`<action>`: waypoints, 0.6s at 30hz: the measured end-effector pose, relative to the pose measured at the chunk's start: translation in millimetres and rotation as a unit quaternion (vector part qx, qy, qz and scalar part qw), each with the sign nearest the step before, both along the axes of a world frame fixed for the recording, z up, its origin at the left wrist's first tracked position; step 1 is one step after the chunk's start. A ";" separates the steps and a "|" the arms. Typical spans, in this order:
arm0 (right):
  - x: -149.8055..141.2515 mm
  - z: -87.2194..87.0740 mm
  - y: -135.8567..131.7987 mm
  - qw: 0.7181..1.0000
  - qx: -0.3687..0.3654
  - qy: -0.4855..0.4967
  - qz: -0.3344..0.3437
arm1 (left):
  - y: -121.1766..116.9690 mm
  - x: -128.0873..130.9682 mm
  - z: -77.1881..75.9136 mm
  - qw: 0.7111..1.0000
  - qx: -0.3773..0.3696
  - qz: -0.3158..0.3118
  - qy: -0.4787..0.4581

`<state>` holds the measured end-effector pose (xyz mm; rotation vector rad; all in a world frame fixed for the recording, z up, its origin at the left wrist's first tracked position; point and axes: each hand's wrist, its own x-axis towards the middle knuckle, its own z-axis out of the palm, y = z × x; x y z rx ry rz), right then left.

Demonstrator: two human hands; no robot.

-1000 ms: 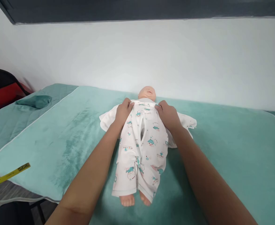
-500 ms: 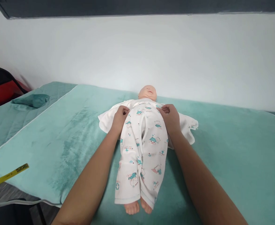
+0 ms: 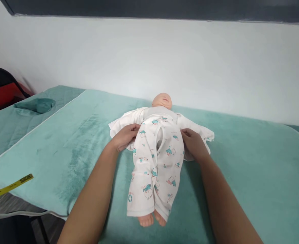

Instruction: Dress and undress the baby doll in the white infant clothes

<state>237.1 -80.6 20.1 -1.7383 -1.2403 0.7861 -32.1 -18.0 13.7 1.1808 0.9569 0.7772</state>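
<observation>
A baby doll (image 3: 162,101) lies on its back, head toward the wall and bare feet toward me. Patterned white baby trousers (image 3: 168,162) with an open crotch seam cover its legs and belly. Beneath the waist, a white baby shirt (image 3: 193,126) spreads its sleeves to both sides. At the left hip, my left hand (image 3: 127,136) has its fingers closed at the trousers' side edge. My right hand (image 3: 193,144) pinches at the opposite hip, fingers bent against the cloth. Both sets of fingertips are partly hidden by the fabric.
A green padded mat (image 3: 248,169) lies under the doll, against a white wall (image 3: 149,54). At left are a face hole (image 3: 36,105) in a quilted green cover, a red and black object (image 3: 3,95) and a yellow strip (image 3: 10,187). A dark panel (image 3: 149,8) runs overhead.
Both hands have moved down from the trousers' waist to the hips and slightly outward. More of the shirt's chest and sleeves shows now. The view has shifted slightly.
</observation>
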 end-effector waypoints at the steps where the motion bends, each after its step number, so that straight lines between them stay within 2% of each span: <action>1: 1.0 1.1 -2.5 0.999 -0.014 0.031 0.014 | 0.1 -0.8 0.3 1.000 -0.010 -0.003 -0.011; 5: 2.1 6.2 -7.5 0.984 -0.046 0.157 0.064 | -0.1 -3.0 0.9 0.997 -0.041 -0.010 -0.057; 9: 2.9 6.7 -7.5 0.970 -0.062 0.213 0.099 | -1.0 -3.4 0.3 0.996 -0.043 -0.022 -0.071; 14: 3.8 2.0 -4.0 0.977 -0.057 0.186 0.091 | -2.5 -0.4 1.1 0.998 -0.044 -0.020 -0.040; 18: 3.9 2.1 -1.4 0.988 -0.044 0.116 0.092 | -4.2 2.0 2.9 0.999 -0.035 -0.022 -0.010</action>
